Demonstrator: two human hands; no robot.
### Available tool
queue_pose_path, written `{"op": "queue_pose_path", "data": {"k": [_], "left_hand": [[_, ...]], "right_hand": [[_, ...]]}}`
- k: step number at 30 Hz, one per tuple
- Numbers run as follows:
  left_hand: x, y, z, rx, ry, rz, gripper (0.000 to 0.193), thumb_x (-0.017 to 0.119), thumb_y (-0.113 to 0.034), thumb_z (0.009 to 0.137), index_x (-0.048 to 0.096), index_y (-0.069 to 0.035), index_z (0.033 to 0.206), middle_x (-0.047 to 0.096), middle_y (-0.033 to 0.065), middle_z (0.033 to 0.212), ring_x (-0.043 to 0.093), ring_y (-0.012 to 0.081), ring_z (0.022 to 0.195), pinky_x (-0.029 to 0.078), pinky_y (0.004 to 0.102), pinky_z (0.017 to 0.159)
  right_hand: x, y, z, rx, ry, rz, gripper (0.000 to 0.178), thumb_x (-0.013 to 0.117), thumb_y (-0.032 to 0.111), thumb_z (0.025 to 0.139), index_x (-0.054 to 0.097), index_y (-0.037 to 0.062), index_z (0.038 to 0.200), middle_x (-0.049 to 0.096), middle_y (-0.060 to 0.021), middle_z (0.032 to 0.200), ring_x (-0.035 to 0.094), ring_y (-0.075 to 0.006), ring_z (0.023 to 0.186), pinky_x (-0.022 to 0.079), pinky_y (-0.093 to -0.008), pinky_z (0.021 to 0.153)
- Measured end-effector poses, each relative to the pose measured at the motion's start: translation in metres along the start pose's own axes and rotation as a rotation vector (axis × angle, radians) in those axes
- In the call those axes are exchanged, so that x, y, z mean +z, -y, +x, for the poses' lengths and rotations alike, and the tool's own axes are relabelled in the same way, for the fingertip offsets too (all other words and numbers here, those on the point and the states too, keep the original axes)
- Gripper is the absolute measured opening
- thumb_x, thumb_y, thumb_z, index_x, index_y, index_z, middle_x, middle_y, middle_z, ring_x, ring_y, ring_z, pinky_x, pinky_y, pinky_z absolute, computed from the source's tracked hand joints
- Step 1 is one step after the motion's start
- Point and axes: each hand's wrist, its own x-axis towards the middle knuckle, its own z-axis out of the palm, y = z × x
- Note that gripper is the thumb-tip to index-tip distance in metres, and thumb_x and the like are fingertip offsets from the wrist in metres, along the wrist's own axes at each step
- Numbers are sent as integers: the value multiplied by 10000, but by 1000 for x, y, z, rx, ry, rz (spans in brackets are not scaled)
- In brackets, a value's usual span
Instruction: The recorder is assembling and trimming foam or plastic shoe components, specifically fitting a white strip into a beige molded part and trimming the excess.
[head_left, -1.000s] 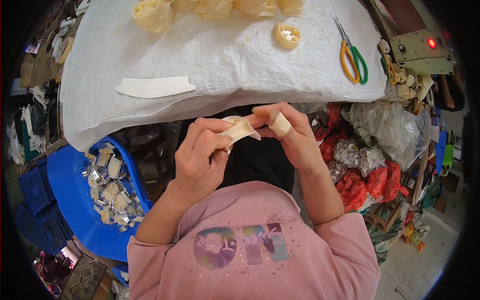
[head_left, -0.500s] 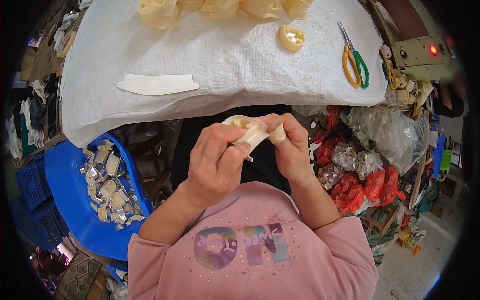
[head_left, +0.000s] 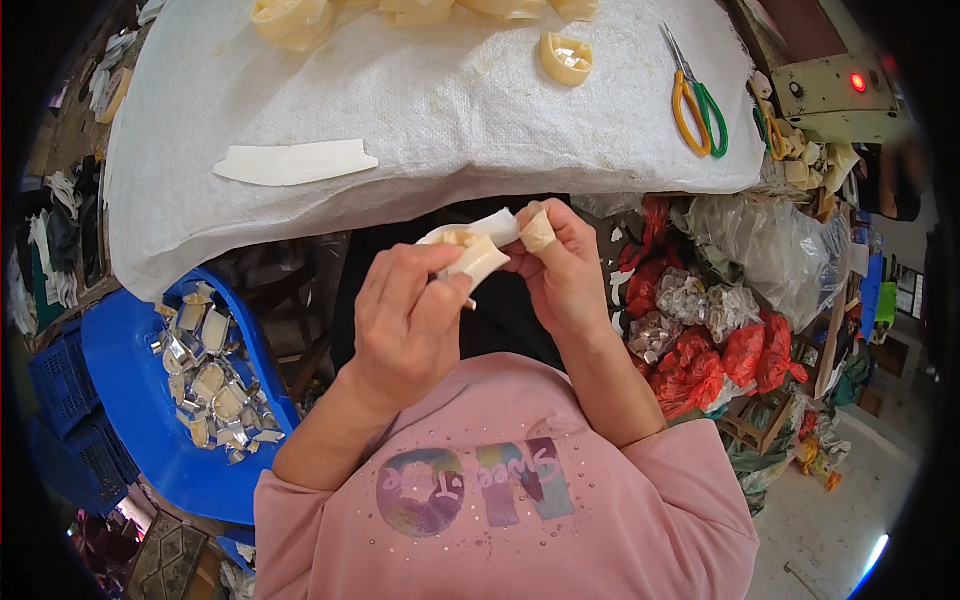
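Note:
Over my lap, my left hand (head_left: 400,315) is closed round a small cream-coloured curved piece (head_left: 460,238) with a hollow inside. A white strip (head_left: 494,228) curves along its outside, and one end stands away from it. My right hand (head_left: 565,270) pinches that end between thumb and fingers. The right thumb wears a beige cover (head_left: 538,232). On the table ahead lies a similar flat white strip (head_left: 295,163). Farther back stands a cream half-round ring (head_left: 566,62). Scissors (head_left: 700,110) with one orange and one green handle lie at the right.
White woven sheeting (head_left: 430,110) covers the table. Several cream rolls (head_left: 290,22) line its far edge. A blue plastic container (head_left: 130,390) at my left holds many silver-and-cream pieces (head_left: 210,380). Red bags (head_left: 690,375) and clear plastic (head_left: 790,250) are heaped at my right, below a control box (head_left: 840,95) with a red light.
The white strip's end has come away from the cream piece, with my hands slightly farther apart. The whole view has shifted a little.

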Motion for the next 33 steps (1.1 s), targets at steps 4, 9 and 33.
{"op": "queue_pose_path", "data": {"k": [4, 9, 33], "left_hand": [[0, -7, 8, 7, 82, 99, 168, 648, 16, 656, 530, 0, 775, 553, 144, 855, 541, 256, 667, 421, 335, 535], [-3, -13, 15, 32, 172, 194, 140, 634, -9, 661, 521, -11, 743, 540, 141, 833, 541, 255, 680, 425, 330, 550], [-2, 3, 4, 83, 113, -280, 182, 647, 90, 665, 509, 12, 754, 573, 166, 941, 601, 289, 795, 517, 357, 662]], "right_hand": [[-1, 5, -10, -20, 48, -87, 220, 518, 193, 955, 573, -18, 927, 628, -102, 932, 645, -182, 866, 563, -325, 761], [0, 9, -9, 28, 101, -147, 210, 499, 160, 955, 577, -34, 934, 627, -104, 929, 632, -168, 861, 561, -322, 757], [-17, 20, 10, 126, 521, -186, 523, 681, 93, 820, 455, 3, 1283, 622, -135, 1088, 590, -159, 995, 493, -303, 851]]}}
